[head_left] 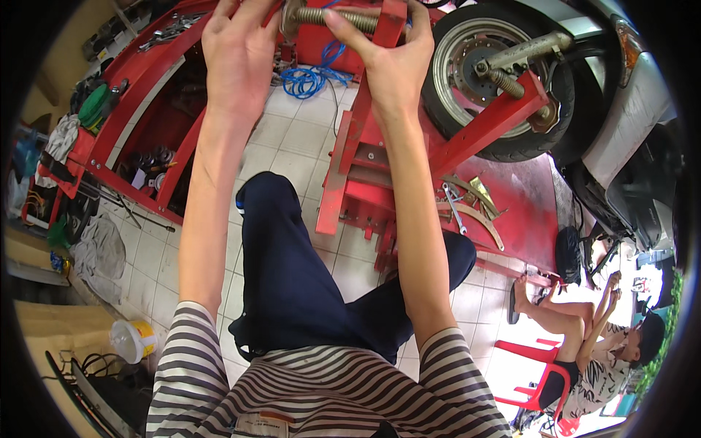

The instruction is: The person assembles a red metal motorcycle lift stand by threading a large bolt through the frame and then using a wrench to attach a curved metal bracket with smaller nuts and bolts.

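At the top edge, a thick threaded clamp screw (349, 20) runs sideways into a red steel upright (392, 22). A worn metal end piece (292, 19) sits at the screw's left end. My left hand (237, 62) is raised beside that end piece, its thumb side against it; its fingertips are cut off by the picture's edge. My right hand (398, 69) grips the clamp around the red upright. Its thumb lies on the threads, while the fingers pass behind the upright. What the clamp's far side holds is out of view.
A motorcycle wheel (475, 62) stands at right by a red arm (489, 131). A combination wrench (454, 208) lies on the red platform (522, 219). A blue hose (307, 82) coils on the tiles. At left is a red tool bench (95, 157); a person (591, 350) sits lower right.
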A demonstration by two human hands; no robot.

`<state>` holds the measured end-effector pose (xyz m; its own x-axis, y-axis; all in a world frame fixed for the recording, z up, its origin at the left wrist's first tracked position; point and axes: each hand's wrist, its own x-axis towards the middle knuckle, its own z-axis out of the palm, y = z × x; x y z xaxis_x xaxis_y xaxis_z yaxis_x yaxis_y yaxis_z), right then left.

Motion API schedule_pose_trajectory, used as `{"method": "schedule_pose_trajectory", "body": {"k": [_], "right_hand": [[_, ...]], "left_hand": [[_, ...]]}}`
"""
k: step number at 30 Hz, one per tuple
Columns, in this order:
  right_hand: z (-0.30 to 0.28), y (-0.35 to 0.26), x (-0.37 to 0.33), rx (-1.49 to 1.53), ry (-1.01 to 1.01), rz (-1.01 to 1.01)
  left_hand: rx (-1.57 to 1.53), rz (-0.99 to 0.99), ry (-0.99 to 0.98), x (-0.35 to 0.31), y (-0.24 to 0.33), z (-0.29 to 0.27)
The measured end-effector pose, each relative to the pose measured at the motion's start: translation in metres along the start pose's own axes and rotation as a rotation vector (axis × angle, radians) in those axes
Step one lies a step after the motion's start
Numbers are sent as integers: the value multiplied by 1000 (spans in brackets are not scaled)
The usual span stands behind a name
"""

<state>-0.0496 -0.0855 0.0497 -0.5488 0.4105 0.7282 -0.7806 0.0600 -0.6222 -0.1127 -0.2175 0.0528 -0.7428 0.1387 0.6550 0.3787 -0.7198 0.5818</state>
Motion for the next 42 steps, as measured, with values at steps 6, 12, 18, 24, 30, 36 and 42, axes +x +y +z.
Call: {"method": "schedule_pose_trajectory", "body": {"k": [6,12,18,24,30,36,42], "right_hand": [[-5,-1,-1,-178,5,17],[-21,3,-10,-310,-167,192],[-20,19,-13,-246,-48,222],[-25,28,-14,-190,-47,170],[-23,25,-16,-182,-49,132],[-22,28,-17,-137,-44,101],[-22,24,-17,-167,-59,92]], "left_hand": [[565,-489,-199,1,30,0],[461,101,-498,-2,26,-7],[145,-185,-58,-8,20,7],[444,-381,-230,-3,24,0],[241,95,-376,-18,20,-4],[508,24,10,0,16,6],[542,144,-207,-9,10,11]]}}
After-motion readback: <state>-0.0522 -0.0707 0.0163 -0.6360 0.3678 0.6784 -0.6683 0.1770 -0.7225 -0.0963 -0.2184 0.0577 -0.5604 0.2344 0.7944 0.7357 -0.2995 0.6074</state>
